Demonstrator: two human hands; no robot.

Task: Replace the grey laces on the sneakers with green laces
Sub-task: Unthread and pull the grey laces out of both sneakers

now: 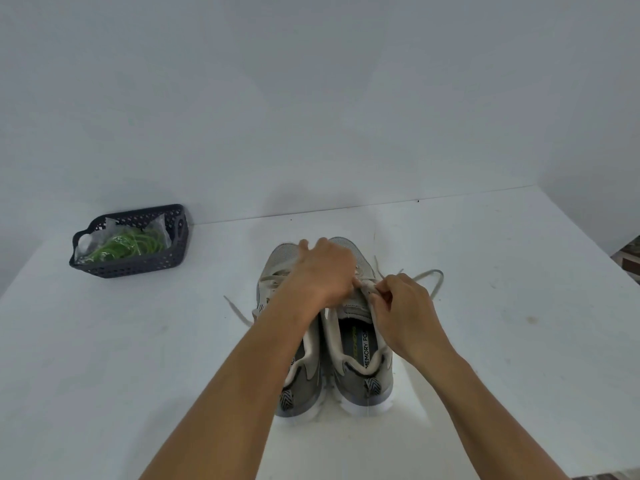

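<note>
- White and bare, the surface (485, 306) runs back to a pale wall, and we look down on it from above.
- Two grey sneakers stand side by side near us, heels toward us, toes pointing at the wall: the left sneaker (304, 379) and the right sneaker (363, 344), touching along their inner sides.
- Our left forearm reaches in from the lower left and crosses over the left sneaker; our left hand (322, 271) lies palm down across the front of both sneakers, fingers spread toward the toes, its thumb side down at the right sneaker's lacing.
- Our right forearm comes in from the lower right; our right hand (405, 310) is curled, knuckles up, with its fingertips (375, 297) pinched together on the grey lace at the top of the right sneaker's tongue.
- Both hands meet there, almost touching. Whether our left hand actually grips anything or only presses down, we cannot tell.
- A loose loop of the grey lace (434, 278) trails out onto the surface to the right of the right hand; another loose end (239, 311) lies to the left of the left sneaker.
- Well apart, at the far left near the wall, a dark perforated basket (138, 265) holds the green laces (131, 245), bunched in clear plastic wrap.
</note>
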